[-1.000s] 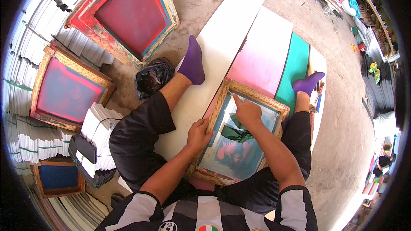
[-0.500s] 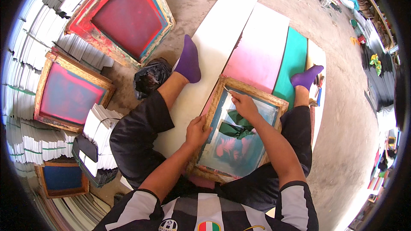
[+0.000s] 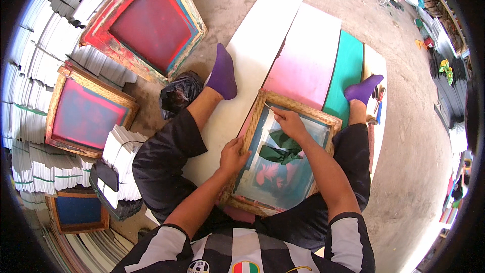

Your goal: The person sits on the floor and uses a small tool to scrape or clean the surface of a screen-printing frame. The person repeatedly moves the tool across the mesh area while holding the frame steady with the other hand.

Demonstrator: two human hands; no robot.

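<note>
Wooden-framed printing screen (image 3: 283,156) lies flat on pink board (image 3: 305,63) on floor, between person's outstretched legs, close to body for reach. Left hand (image 3: 233,155) clamps frame's left rail, fingers curled tight round wood, apparently to steady it. Right hand (image 3: 289,123) rests on mesh near far corner, fingers pressed together on what looks like thin tool; too small to tell. Dark green cloth (image 3: 281,149) bunched on mesh, just beside right hand. Other framed screens (image 3: 146,23) lie well apart, left.
</note>
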